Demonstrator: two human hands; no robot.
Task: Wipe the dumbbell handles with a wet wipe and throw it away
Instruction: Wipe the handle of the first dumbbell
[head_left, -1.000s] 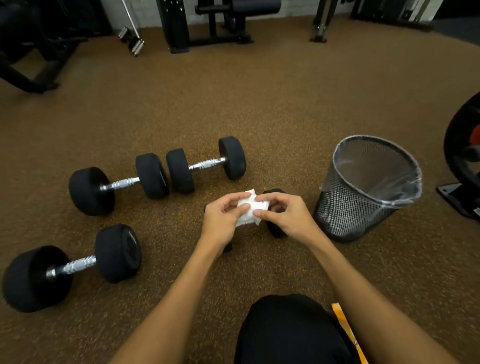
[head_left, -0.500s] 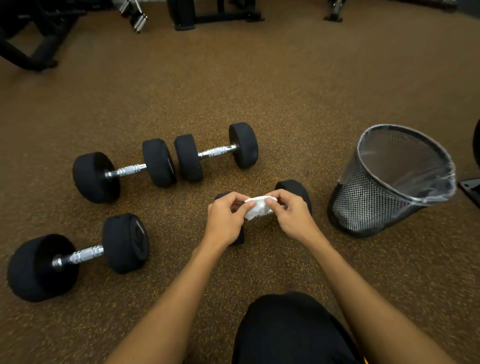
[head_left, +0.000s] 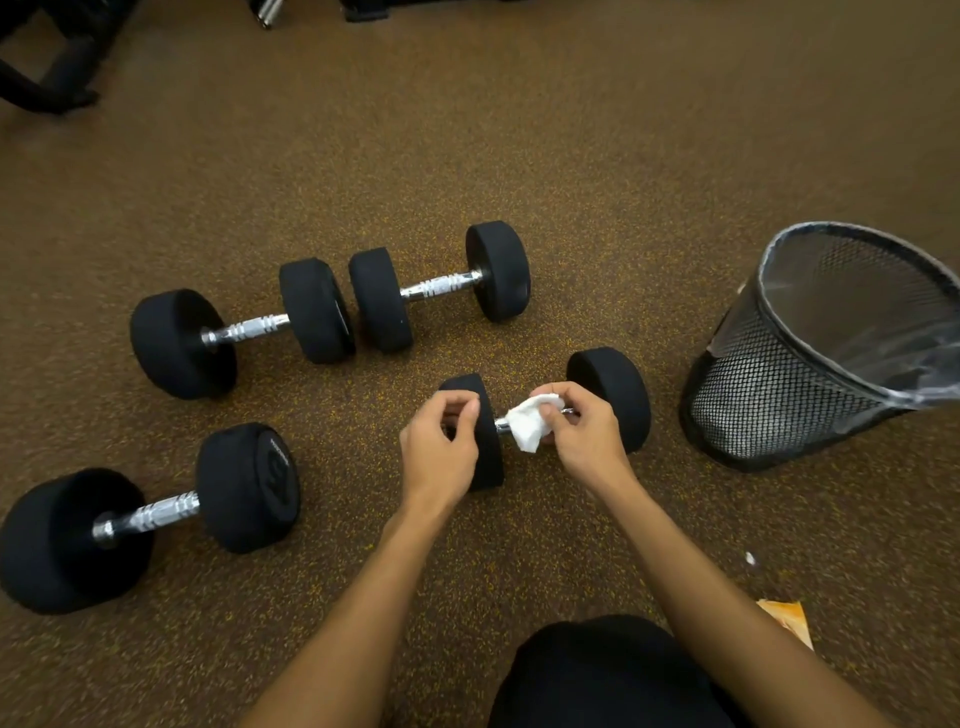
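The right hand (head_left: 582, 434) pinches the wet wipe (head_left: 532, 423) onto the nearest dumbbell's handle (head_left: 503, 425), bin (head_left: 769, 395) at 3 o'clock, left hand (head_left: 441, 447) loosely curled, empty, by the left weight; probably best to wrap fully and twist end to end

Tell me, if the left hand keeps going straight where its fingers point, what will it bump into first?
Probably the near dumbbell's left weight: the left hand hovers right at it, fingers curled. Depth is unclear.
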